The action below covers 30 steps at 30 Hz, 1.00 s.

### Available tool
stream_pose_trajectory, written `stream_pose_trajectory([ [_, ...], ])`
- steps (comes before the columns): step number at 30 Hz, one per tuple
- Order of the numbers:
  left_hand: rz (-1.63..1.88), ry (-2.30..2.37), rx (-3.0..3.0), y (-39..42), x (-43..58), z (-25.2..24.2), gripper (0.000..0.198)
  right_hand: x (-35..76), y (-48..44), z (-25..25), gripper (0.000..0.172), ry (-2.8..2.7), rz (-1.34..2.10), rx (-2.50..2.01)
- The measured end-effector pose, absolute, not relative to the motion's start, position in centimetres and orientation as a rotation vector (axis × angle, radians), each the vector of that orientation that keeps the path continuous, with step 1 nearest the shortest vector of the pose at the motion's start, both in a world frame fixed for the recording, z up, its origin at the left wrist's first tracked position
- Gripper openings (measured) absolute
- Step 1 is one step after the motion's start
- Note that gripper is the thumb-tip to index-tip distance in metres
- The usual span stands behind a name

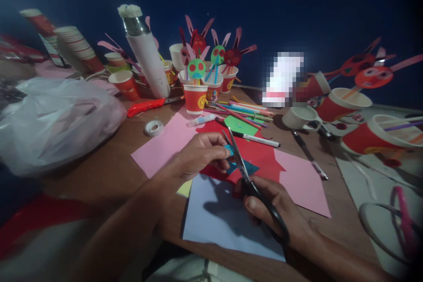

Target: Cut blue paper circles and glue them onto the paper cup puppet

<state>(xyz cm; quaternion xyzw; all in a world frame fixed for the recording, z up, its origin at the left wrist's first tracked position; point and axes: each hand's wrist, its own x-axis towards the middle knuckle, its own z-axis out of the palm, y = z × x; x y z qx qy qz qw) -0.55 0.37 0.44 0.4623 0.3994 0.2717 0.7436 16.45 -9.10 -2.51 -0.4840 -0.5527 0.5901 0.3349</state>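
Left hand [205, 154] pinches a small blue paper scrap [228, 150] between thumb and fingers, above the red sheet [266, 153] mid-table; right hand [282, 200] grips black-handled scissors [243, 172], blades just beside the scrap. Can't tell from this angle whether they touch it. Light blue sheet [205, 218] lies near, below the hands; blades partly block a dark teal piece [251, 168]. Far side is crowded: black-and-white marker [256, 138], green paper [239, 127], pencil pile [251, 108], red cup [196, 99]. Left: tape roll [160, 131], plastic bag [66, 119]. Right: mug [297, 119], pen [309, 153].
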Motion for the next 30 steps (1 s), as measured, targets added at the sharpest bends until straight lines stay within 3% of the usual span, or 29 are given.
stream_pose_trajectory([
  [30, 0.57, 0.882, 1.023, 0.97, -0.98, 0.36, 0.013, 16.62, -8.6, -2.11, 0.04, -1.348, 1.652, -1.32],
])
